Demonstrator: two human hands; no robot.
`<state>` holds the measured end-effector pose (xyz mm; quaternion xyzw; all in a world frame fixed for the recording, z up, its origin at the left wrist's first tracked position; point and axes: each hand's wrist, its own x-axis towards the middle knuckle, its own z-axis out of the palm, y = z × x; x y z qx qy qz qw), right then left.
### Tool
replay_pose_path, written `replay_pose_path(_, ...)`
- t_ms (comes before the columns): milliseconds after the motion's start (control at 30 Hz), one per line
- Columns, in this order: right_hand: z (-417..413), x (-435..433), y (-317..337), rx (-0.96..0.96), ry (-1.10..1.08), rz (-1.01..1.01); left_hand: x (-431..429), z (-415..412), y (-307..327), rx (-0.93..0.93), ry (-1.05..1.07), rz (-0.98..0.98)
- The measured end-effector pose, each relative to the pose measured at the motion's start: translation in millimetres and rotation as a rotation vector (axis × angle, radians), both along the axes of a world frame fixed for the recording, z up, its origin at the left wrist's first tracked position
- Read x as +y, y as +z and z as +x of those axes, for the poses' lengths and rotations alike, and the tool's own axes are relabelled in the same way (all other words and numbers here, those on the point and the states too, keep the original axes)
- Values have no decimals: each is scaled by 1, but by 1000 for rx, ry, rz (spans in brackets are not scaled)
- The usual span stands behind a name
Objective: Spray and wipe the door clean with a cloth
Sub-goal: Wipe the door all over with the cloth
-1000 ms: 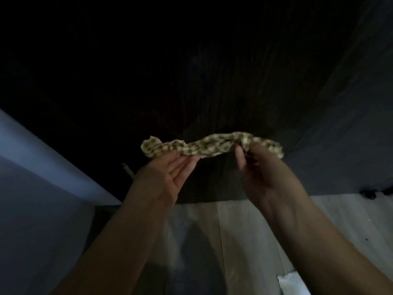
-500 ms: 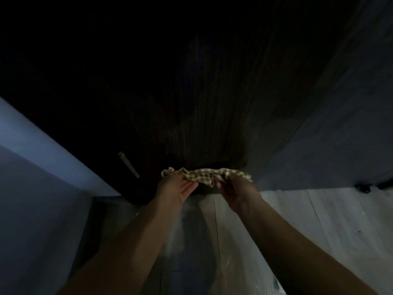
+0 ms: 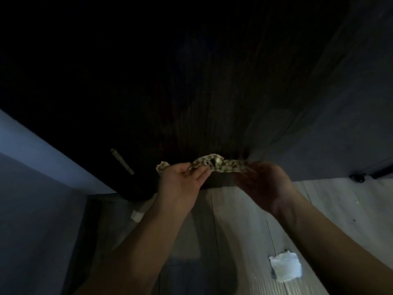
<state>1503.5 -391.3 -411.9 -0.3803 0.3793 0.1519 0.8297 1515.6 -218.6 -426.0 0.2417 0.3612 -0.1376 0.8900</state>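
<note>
A dark wooden door [image 3: 191, 92] fills the upper view in dim light. A bunched yellow-and-white checked cloth [image 3: 214, 166] is stretched sideways against the door's lower edge. My left hand [image 3: 182, 182] holds its left end, fingers pressed on the fabric. My right hand [image 3: 263, 182] holds the right end; it is blurred and in shadow. No spray bottle is in view.
A thin metal rod [image 3: 122, 161] sticks out low on the door at the left. A pale blue wall [image 3: 38, 199] stands at the left, a grey wall [image 3: 350, 124] at the right. A crumpled white paper [image 3: 286, 269] lies on the pale plank floor [image 3: 240, 231].
Both hands carried the cloth down the door from mid-height to near its bottom edge. The cloth bunched shorter, then spread a little wider again.
</note>
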Motion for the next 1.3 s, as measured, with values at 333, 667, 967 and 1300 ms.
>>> replay_pose_path(333, -8, -28, -12, 35, -113, -23, -14, 2, -53, 81, -22, 109)
replay_pose_path(667, 8, -27, -28, -34, -336, 99, -25, 11, -121, 240, -57, 229)
replay_pose_path(967, 8, -25, -48, -45, -412, 76, 8, 0, -25, 24, -41, -77)
replay_pose_path(1300, 16, -1, -9, 12, -412, 71, 42, -2, 100, -178, 27, -57)
